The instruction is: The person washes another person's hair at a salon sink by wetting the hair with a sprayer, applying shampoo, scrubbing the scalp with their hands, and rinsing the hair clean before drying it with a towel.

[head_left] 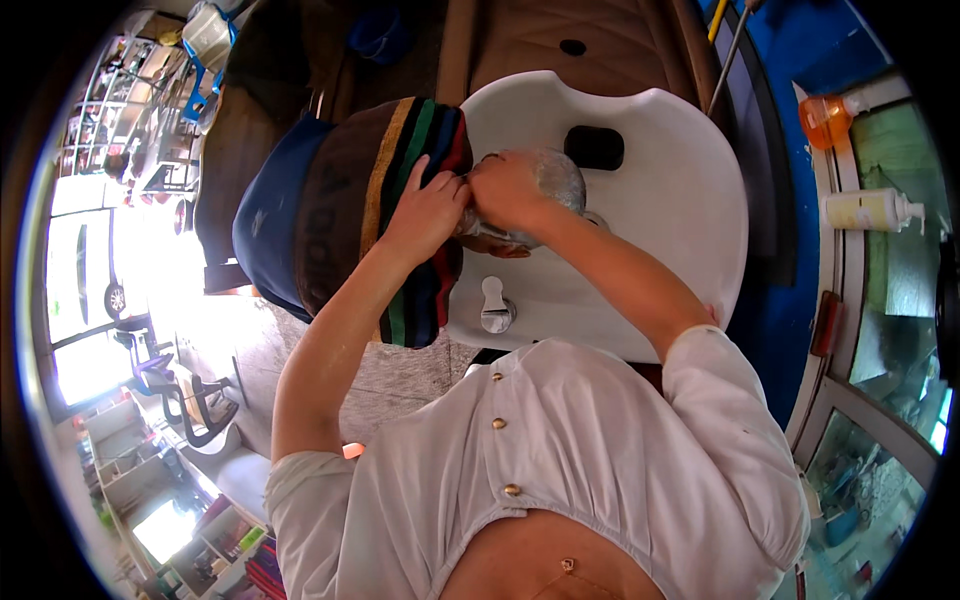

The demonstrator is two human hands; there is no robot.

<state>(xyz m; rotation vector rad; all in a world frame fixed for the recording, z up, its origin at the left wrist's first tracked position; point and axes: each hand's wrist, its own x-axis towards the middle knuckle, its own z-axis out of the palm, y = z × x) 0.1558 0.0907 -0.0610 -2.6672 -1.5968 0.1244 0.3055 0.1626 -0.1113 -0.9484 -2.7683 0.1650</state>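
Note:
A person lies back with a lathered head [562, 182] over a white wash basin [660, 270]. A brown towel [340, 190] with yellow, green, blue and red stripes covers the person up to the neck. My left hand [430, 212] rests at the towel's striped edge, one finger stretched out and the others bent toward my right hand. Curled against the near side of the head is my right hand [510, 190], its fingertips mostly hidden. Both hands meet between towel and lather; what they pinch, if anything, cannot be made out. An ear shows below them.
A chrome tap lever [496, 312] stands on the basin's near side, and a dark opening [594, 147] lies at its far side. On the right ledge are an orange bottle [826, 122] and a cream pump bottle [866, 211]. A blue bucket [379, 36] stands beyond.

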